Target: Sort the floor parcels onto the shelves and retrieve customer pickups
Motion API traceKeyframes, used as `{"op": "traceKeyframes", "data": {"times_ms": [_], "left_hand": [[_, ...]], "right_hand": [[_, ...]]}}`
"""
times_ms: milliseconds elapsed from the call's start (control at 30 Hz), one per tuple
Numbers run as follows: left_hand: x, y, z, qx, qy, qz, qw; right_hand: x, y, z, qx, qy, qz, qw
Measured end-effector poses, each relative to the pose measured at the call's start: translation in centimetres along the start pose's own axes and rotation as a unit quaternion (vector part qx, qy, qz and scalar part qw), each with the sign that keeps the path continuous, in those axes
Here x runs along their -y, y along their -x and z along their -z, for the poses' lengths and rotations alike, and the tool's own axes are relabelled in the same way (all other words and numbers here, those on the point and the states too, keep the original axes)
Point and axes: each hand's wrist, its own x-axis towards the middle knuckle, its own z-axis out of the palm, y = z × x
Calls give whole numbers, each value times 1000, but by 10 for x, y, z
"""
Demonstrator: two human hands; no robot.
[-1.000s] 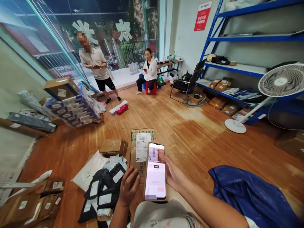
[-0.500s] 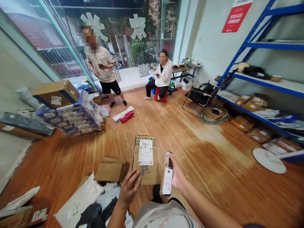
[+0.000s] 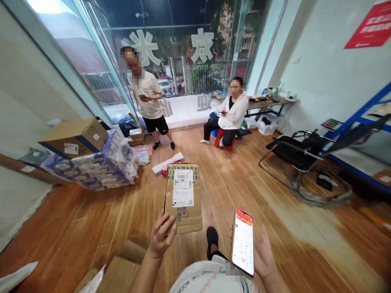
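A flat brown cardboard box (image 3: 192, 219) is held up in front of me, its white shipping label (image 3: 183, 187) facing me. My left hand (image 3: 163, 234) grips the box by its lower left corner, fingers curled over the edge. To the right, my right hand (image 3: 264, 254) holds a smartphone (image 3: 243, 242) upright, its lit screen showing a red banner above a mostly white page. The phone is apart from the box. Part of the right fingers is hidden behind the phone.
Cardboard boxes (image 3: 119, 272) lie on the floor at lower left. A large carton (image 3: 75, 136) rests on wrapped paper packs (image 3: 91, 169). One person (image 3: 149, 97) stands by the glass; another (image 3: 235, 110) sits on a red stool (image 3: 224, 138). A black chair (image 3: 296, 152) stands at right.
My view has turned left and my body has moved forward. The phone is now tilted more toward me, its screen changed to a red-topped page. The box stays in my left hand.
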Motion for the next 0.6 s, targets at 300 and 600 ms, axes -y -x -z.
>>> {"op": "traceKeyframes", "data": {"times_ms": [300, 600], "left_hand": [[157, -92, -130, -9, -99, -7, 995], [397, -124, -229, -24, -102, -3, 995]], "right_hand": [[140, -255, -138, 120, 6, -172, 978], [176, -493, -260, 110, 12, -181, 977]]}}
